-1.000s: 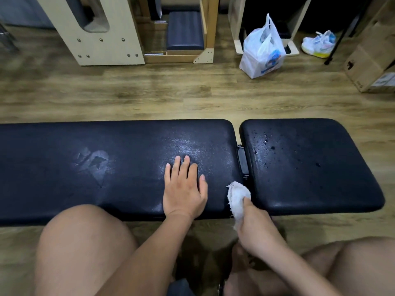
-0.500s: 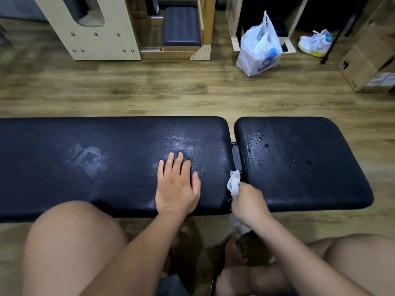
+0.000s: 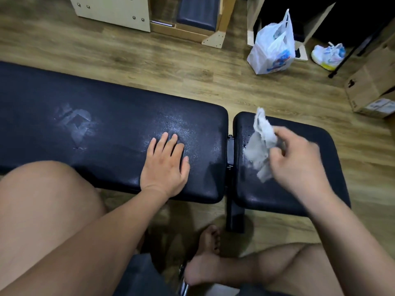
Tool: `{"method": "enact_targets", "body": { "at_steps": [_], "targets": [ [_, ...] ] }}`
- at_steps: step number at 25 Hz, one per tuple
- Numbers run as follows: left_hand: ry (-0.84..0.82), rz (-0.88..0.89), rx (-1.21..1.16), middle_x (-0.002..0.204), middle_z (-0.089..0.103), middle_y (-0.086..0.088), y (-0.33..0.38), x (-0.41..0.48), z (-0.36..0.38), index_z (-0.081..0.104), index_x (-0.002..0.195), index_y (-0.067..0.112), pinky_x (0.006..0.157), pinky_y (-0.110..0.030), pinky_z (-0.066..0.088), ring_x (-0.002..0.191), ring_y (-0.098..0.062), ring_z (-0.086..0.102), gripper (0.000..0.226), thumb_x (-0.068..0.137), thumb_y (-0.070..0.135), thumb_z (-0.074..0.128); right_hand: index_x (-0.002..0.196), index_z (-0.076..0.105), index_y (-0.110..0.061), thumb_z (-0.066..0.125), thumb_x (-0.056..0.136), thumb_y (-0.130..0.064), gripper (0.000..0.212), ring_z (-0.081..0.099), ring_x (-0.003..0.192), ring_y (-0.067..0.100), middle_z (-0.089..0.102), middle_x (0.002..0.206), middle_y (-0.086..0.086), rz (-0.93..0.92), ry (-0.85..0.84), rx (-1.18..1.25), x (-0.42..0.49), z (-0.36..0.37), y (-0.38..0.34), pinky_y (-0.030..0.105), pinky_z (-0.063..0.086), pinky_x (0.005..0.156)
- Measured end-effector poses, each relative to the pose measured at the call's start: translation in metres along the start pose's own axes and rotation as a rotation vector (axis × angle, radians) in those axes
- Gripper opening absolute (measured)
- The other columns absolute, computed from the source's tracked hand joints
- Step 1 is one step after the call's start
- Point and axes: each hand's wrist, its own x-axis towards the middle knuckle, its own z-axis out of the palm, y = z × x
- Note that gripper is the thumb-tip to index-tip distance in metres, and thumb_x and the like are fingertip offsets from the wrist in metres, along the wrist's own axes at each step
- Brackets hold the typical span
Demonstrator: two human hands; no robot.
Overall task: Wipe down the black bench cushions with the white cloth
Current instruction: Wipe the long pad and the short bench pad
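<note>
Firmly clutched the white cloth [image 3: 261, 144] in the right hand [image 3: 299, 165], fingers curled round its crumpled middle, one ragged end poking up and the other hanging down. Held it over the left part of the short cushion [image 3: 267, 193]; blurred by motion, so possibly brushing the vinyl rather than hanging just above it. Hid most of that cushion's middle under hand and forearm.

Laid the left hand [image 3: 165, 167] flat on the long cushion [image 3: 106, 124] near its right end, fingers straight and close together, gripping nothing. Showed a sheen of fine droplets [image 3: 181, 127] just past that hand and a faded logo [image 3: 78, 124] further left; lost the cushion's left end past the frame edge.

Bridged the narrow gap between the two cushions with a black bracket [image 3: 230, 149], a black leg [image 3: 234, 216] below it.

Down on the wooden floor [image 3: 171, 67]: bare knees [image 3: 42, 210] cut off at both lower corners, one bare foot [image 3: 206, 261] between them.

Beyond the bench, well apart: a white plastic bag [image 3: 271, 50], a pale shoe [image 3: 327, 54] partly behind a black pole [image 3: 350, 54], a cardboard box [image 3: 372, 88] cropped at the right edge, a wooden frame [image 3: 111, 9] cut off at the top.
</note>
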Motion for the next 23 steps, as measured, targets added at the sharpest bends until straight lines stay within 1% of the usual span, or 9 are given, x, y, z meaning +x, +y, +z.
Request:
{"method": "enact_targets", "body": {
  "at_steps": [2, 5, 7, 9, 12, 14, 17, 20, 23],
  "targets": [
    [0.004, 0.002, 0.000, 0.142, 0.055, -0.011, 0.000, -0.001, 0.001, 0.063, 0.123, 0.009, 0.117, -0.052, 0.025, 0.140, -0.032, 0.040, 0.053, 0.093, 0.040, 0.031, 0.117, 0.064, -0.017, 0.047, 0.083, -0.010, 0.039, 0.060, 0.098, 0.031, 0.066, 0.109, 0.008, -0.122, -0.062, -0.168, 0.004, 0.019, 0.009, 0.031, 0.047, 0.086],
    [0.016, 0.017, -0.010, 0.142, 0.054, -0.011, -0.002, -0.002, 0.002, 0.063, 0.121, 0.009, 0.117, -0.052, 0.025, 0.139, -0.033, 0.040, 0.052, 0.093, 0.039, 0.032, 0.111, 0.066, -0.014, 0.053, 0.082, -0.021, 0.032, 0.057, 0.106, 0.038, 0.062, 0.123, 0.014, -0.225, -0.342, -0.528, -0.052, 0.079, 0.037, 0.043, 0.055, 0.085],
    [0.051, 0.008, 0.000, 0.142, 0.054, -0.012, -0.003, 0.000, 0.004, 0.064, 0.118, 0.009, 0.116, -0.053, 0.027, 0.138, -0.034, 0.041, 0.049, 0.093, 0.038, 0.034, 0.117, 0.065, -0.008, 0.072, 0.075, -0.013, 0.043, 0.053, 0.111, 0.039, 0.058, 0.130, 0.020, -0.276, -0.328, -0.509, -0.070, 0.094, 0.057, 0.045, 0.054, 0.088],
    [0.064, 0.011, 0.003, 0.141, 0.055, -0.013, -0.001, -0.001, 0.004, 0.064, 0.117, 0.008, 0.115, -0.054, 0.028, 0.137, -0.034, 0.042, 0.046, 0.093, 0.036, 0.037, 0.116, 0.066, -0.008, 0.076, 0.074, -0.008, 0.043, 0.054, 0.106, 0.040, 0.059, 0.128, 0.020, -0.323, -0.261, -0.435, -0.047, 0.095, 0.063, 0.045, 0.053, 0.086],
    [0.080, 0.025, -0.008, 0.141, 0.055, -0.014, -0.002, -0.002, 0.007, 0.064, 0.118, 0.008, 0.114, -0.054, 0.029, 0.137, -0.035, 0.043, 0.044, 0.092, 0.035, 0.039, 0.117, 0.064, -0.011, 0.061, 0.088, -0.010, 0.029, 0.049, 0.111, 0.043, 0.054, 0.131, 0.020, -0.224, -0.202, -0.449, 0.018, 0.098, 0.062, 0.044, 0.047, 0.089],
    [0.077, 0.025, 0.007, 0.141, 0.055, -0.013, -0.002, -0.002, 0.007, 0.064, 0.118, 0.008, 0.114, -0.054, 0.029, 0.137, -0.034, 0.043, 0.044, 0.092, 0.034, 0.040, 0.122, 0.061, -0.013, 0.048, 0.096, -0.017, 0.030, 0.041, 0.122, 0.041, 0.048, 0.138, 0.019, -0.194, -0.172, -0.439, 0.073, 0.104, 0.065, 0.043, 0.041, 0.097],
    [0.083, 0.027, 0.005, 0.141, 0.055, -0.013, -0.002, -0.001, 0.007, 0.064, 0.117, 0.009, 0.114, -0.054, 0.029, 0.137, -0.035, 0.043, 0.043, 0.092, 0.034, 0.040, 0.127, 0.061, -0.018, 0.046, 0.097, -0.024, 0.035, 0.042, 0.129, 0.036, 0.049, 0.141, 0.017, -0.150, -0.238, -0.403, 0.141, 0.108, 0.062, 0.038, 0.036, 0.104],
    [0.095, 0.028, -0.002, 0.141, 0.055, -0.013, -0.001, -0.002, 0.008, 0.065, 0.117, 0.009, 0.114, -0.054, 0.029, 0.138, -0.034, 0.043, 0.043, 0.092, 0.035, 0.041, 0.125, 0.063, -0.020, 0.047, 0.096, -0.029, 0.035, 0.040, 0.134, 0.032, 0.048, 0.144, 0.014, -0.199, -0.297, -0.382, 0.135, 0.106, 0.059, 0.037, 0.033, 0.110],
    [0.100, 0.028, 0.007, 0.142, 0.055, -0.012, -0.002, -0.002, 0.009, 0.064, 0.119, 0.010, 0.114, -0.053, 0.029, 0.138, -0.034, 0.042, 0.043, 0.092, 0.035, 0.042, 0.132, 0.056, -0.016, 0.040, 0.098, -0.030, 0.040, 0.031, 0.140, 0.027, 0.042, 0.149, 0.007, -0.409, -0.359, -0.425, 0.078, 0.097, 0.066, 0.034, 0.024, 0.116]
  ]
}}
